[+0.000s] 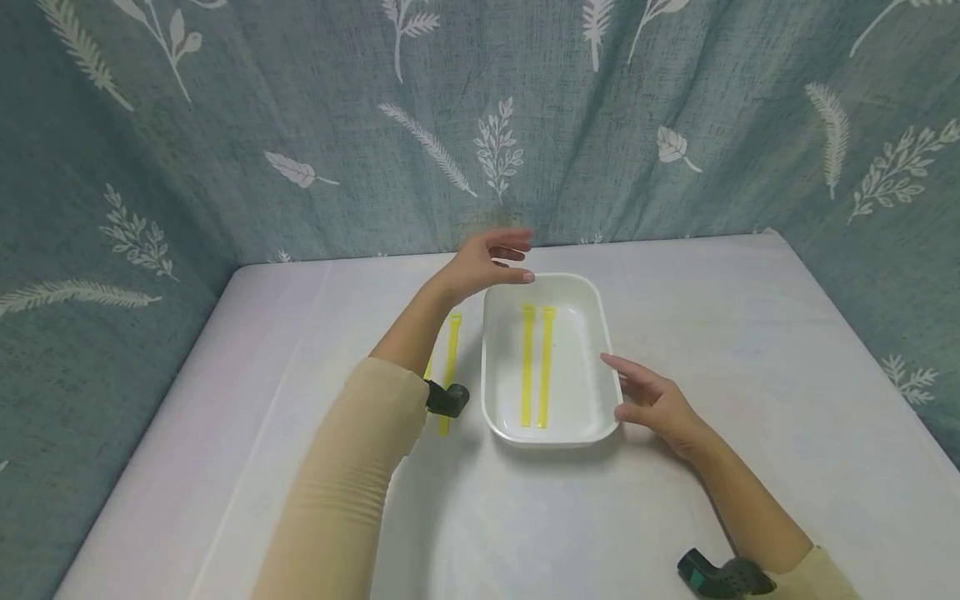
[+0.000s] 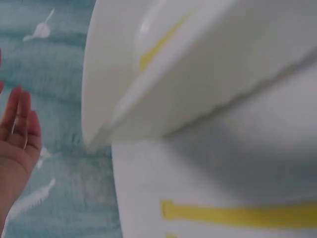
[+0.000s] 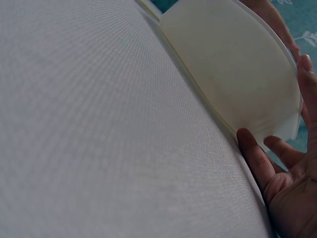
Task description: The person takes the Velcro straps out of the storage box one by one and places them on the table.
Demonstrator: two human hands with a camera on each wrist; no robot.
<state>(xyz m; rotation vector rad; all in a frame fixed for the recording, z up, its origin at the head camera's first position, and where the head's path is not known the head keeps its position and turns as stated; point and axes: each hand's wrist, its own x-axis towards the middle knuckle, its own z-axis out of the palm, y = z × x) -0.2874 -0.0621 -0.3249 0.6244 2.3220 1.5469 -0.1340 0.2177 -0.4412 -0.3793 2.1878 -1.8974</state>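
Observation:
A white plastic tray with rounded corners stands on the table in the head view. Inside it lie two flat yellow strips, side by side, each with a looped end. My left hand is by the tray's far left corner, thumb and fingers apart with nothing between them; the left wrist view shows the same hand away from the tray wall. At the tray's right side, my right hand has its fingertips right at the rim. Its fingers also reach the outer wall in the right wrist view.
More yellow strips lie on the table left of the tray, partly hidden by my left forearm. The table has a white cloth. A green curtain with white leaves hangs behind the table and along both sides.

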